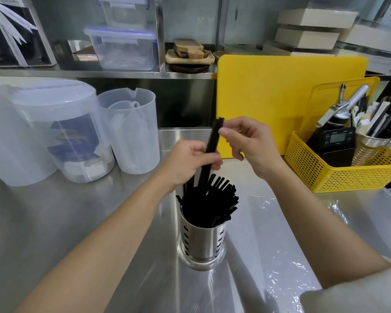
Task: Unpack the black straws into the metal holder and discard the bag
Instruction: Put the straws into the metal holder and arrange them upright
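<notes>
Closest to the person, a clear plastic bag (pixel 278 251) lies flat and crinkled on the steel tabletop (pixel 54 222), just right of the metal holder (pixel 201 242). It looks empty, though the glare makes that hard to confirm. The film looks weightless and slippery, so I'd bunch it up in a fist rather than lift it by an edge. The holder stands upright on a flared foot and is packed with black straws (pixel 210 204) that fan out over its rim. It looks steady enough not to need a hand while more go in. Just above it, the left hand (pixel 187 163) grips a last few straws (pixel 213 141) around their middle, fingers (pixel 213 162) and thumb curled round them. Their lower ends dip among the ones already in. They are light, thin, smooth tubes that would crease under a hard squeeze, so a loose hold at mid-length suits them, letting them slide down under their own weight. The right hand (pixel 251 145) is up by their top ends, its fingers loosely curled and its thumb (pixel 224 132) just beside the tips. I cannot tell whether it pinches them or only steadies them. Behind that, a yellow cutting board (pixel 280 86) leans upright, with a yellow basket (pixel 339 177) of tools to its right and translucent plastic jugs (pixel 131 136) off to the left.
</notes>
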Demonstrator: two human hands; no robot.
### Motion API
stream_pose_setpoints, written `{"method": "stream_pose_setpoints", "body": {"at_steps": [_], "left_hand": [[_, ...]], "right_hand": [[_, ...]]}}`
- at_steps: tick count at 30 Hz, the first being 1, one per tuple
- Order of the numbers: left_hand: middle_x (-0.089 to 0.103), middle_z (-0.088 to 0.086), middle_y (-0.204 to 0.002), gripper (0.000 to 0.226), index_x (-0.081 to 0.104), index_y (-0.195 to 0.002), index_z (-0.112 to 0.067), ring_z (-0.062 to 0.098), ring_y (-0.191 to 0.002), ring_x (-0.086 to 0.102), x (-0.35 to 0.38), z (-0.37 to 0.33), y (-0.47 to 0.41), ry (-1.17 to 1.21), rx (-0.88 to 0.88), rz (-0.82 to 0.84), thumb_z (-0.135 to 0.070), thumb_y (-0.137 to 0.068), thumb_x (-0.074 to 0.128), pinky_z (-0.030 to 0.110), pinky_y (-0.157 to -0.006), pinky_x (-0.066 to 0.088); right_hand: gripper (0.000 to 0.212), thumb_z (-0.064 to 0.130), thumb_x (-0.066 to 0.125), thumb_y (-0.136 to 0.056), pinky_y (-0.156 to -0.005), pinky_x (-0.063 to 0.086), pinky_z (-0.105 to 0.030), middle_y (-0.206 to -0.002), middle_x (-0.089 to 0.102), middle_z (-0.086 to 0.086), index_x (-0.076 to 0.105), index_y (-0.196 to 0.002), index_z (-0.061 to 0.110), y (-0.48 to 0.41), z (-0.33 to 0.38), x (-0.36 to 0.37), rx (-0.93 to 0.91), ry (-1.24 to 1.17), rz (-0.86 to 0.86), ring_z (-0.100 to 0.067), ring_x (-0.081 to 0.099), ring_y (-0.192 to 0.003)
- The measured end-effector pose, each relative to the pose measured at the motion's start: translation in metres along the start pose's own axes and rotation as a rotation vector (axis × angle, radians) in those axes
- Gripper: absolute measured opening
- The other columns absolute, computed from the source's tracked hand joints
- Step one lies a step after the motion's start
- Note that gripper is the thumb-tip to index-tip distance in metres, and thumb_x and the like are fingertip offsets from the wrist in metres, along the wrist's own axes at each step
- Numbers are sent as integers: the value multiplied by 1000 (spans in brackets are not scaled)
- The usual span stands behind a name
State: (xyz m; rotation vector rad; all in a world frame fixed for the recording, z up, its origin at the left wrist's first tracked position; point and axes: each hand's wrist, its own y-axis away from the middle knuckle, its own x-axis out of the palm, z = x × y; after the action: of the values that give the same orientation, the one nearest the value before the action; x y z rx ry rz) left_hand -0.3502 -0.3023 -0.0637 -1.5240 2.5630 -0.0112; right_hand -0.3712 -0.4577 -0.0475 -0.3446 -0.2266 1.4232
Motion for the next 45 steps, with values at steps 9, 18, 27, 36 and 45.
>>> {"method": "stream_pose_setpoints", "body": {"at_steps": [9, 18, 27, 36, 45], "left_hand": [[73, -2, -64, 8, 59, -86, -10, 7, -64, 70, -14, -18, -11, 696, -302, -247, -16, -89, 55, 21, -75, 53], [71, 0, -57, 35, 64, -68, -10, 9, -51, 67, -1, -25, -4, 539, -476, -93, -37, -89, 54, 22, -57, 56], [64, -1, -88, 13, 62, -93, -17, 8, -83, 59, -6, -11, 4, -96, 87, -311, -8, -88, 54, 18, -75, 46], [66, -1, -91, 33, 61, -110, -16, 6, -89, 63, 14, -21, 13, -52, 371, -57, -2, -80, 64, 19, -82, 53], [70, -4, -72, 17, 72, -89, -6, -1, -69, 64, 10, 3, 14, -173, 296, -140, 2, -74, 69, 13, -73, 52]], "right_hand": [[50, 3, 68, -76, -59, 41, -15, -77, 55, -11, 57, -122, 20, 11, -18, -10, -519, 738, 297, -5, 45, -63], [18, 15, 52, -88, -48, 47, -30, -69, 63, 8, 64, -82, 3, 25, -4, 7, -816, 696, 34, -10, 51, -59], [28, 7, 47, -92, -46, 32, -11, -39, 43, 6, 54, -69, -8, 18, 41, -15, -159, 308, 96, -6, 38, -39], [24, 16, 54, -87, -50, 40, -20, -49, 54, -2, 59, -69, 1, 24, 1, 11, 141, 649, 475, -11, 50, -46], [16, 26, 75, -73, -45, 27, -14, -60, 46, 0, 63, -76, 14, 23, 4, -7, 224, 641, 569, -4, 36, -47]]}}
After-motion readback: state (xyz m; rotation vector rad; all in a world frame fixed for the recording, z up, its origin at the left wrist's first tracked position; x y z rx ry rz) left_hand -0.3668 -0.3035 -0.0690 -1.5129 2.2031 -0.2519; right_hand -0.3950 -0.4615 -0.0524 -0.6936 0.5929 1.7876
